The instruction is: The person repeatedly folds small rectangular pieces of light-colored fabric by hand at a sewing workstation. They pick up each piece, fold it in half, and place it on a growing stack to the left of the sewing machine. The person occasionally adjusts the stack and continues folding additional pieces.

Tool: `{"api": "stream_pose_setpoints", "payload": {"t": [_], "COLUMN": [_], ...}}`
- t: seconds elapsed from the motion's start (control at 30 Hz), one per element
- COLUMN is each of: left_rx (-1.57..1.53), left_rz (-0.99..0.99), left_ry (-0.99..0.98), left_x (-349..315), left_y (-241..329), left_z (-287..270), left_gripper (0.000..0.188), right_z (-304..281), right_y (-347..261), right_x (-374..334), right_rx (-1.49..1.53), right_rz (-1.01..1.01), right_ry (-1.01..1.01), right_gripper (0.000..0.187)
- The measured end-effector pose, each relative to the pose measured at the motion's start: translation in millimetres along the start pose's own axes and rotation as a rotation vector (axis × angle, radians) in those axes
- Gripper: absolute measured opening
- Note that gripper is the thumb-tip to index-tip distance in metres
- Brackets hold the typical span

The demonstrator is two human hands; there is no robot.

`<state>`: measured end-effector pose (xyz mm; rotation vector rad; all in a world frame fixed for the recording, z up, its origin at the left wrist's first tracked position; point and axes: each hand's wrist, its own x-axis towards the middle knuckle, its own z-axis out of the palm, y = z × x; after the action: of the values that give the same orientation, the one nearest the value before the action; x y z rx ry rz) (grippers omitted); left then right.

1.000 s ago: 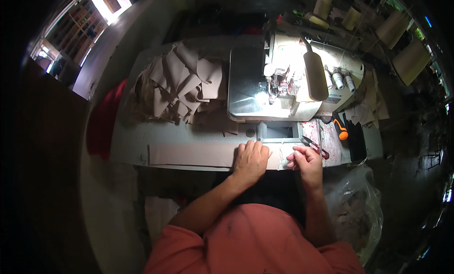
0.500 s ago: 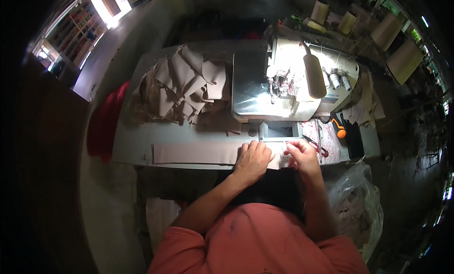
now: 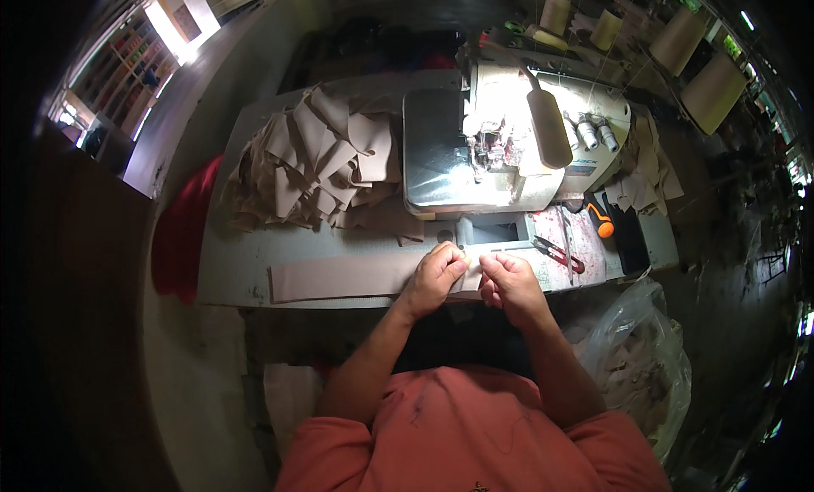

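A long, flat beige fabric strip (image 3: 348,276) lies along the front edge of the table. My left hand (image 3: 435,276) is closed on its right end, thumb and fingers pinched together near the edge. Close by on the right, my right hand (image 3: 515,290) is also closed, thumb against forefinger. A short bit of the pale fabric shows between the two hands. Whatever sits in the right fingertips is too small to make out. Just beyond the hands is an open grey recess (image 3: 498,232) in the table.
A lit sewing machine (image 3: 432,157) stands beyond my hands, with a heap of beige fabric pieces (image 3: 314,157) to its left. Red-handled thread snips (image 3: 560,254) and an orange-handled tool (image 3: 604,228) lie at right. A clear plastic bag (image 3: 666,356) of scraps hangs below.
My left hand has turned from lying over the strip to a pinch at its end. The right hand has moved slightly left and down, nearer the left. The view has shifted a little.
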<state>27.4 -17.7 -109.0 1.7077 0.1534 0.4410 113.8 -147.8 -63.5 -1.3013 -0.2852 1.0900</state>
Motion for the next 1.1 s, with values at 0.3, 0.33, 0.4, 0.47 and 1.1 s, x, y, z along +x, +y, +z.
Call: {"api": "stream_pose_setpoints", "payload": {"t": [0.3, 0.33, 0.4, 0.47, 1.1], "left_rx": [-0.167, -0.179, -0.150, -0.060, 0.090], "left_rz": [-0.115, -0.125, -0.099, -0.031, 0.096], "left_ry": [0.069, 0.080, 0.113, 0.182, 0.472], "left_x": [-4.3, -5.0, -5.7, -6.4, -38.7], "left_y": [-2.8, -3.2, -4.2, -7.6, 70.0], "left_z": [1.0, 1.5, 1.6, 1.0, -52.1], "left_gripper": [0.012, 0.012, 0.013, 0.013, 0.052], "right_z": [-45.9, -39.9, -21.0, 4.3, 41.4], "right_y": [11.5, 4.1, -6.1, -12.5, -24.2], "right_x": [-4.5, -7.1, -4.5, 2.9, -3.5], "right_rx": [-0.724, -0.519, -0.198, -0.249, -0.049], "right_rz": [-0.232, -0.159, -0.056, -0.091, -0.154], "right_ry": [0.359, 0.321, 0.182, 0.022, -0.104], "right_gripper": [0.021, 0.021, 0.020, 0.015, 0.022]}}
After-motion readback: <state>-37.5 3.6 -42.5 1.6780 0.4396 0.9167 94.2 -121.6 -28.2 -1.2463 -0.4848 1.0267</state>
